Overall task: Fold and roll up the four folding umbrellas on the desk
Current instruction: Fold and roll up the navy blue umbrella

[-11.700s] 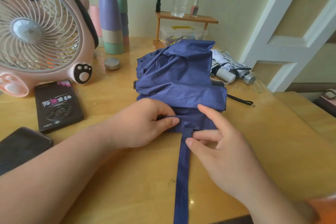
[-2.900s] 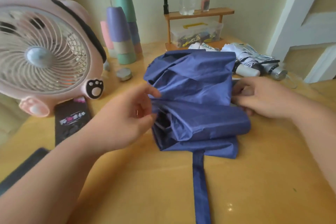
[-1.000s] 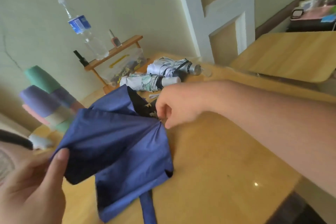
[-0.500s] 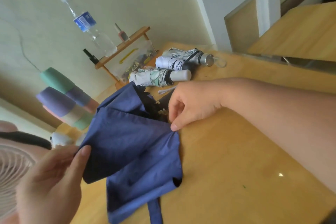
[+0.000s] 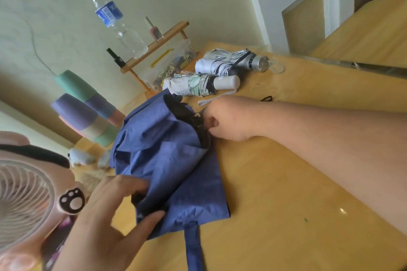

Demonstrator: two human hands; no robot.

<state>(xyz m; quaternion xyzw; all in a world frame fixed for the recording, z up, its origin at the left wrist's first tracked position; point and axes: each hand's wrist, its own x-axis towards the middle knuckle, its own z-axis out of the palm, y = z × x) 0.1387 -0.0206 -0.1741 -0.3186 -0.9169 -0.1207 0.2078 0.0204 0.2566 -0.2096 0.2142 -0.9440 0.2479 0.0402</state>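
Blue umbrella (image 5: 171, 160) sits half-pleated, left hand (image 5: 103, 231) and right hand (image 5: 226, 121) pinching its cloth with their fingers; two rolled umbrellas (image 5: 198, 86) behind look done.

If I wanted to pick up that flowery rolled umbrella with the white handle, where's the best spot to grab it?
Probably the white handle, from its free end at picture right: the flowery umbrella lies on its side, and the handle is smooth, round and clear of cloth, while its other end sits close by the blue umbrella.
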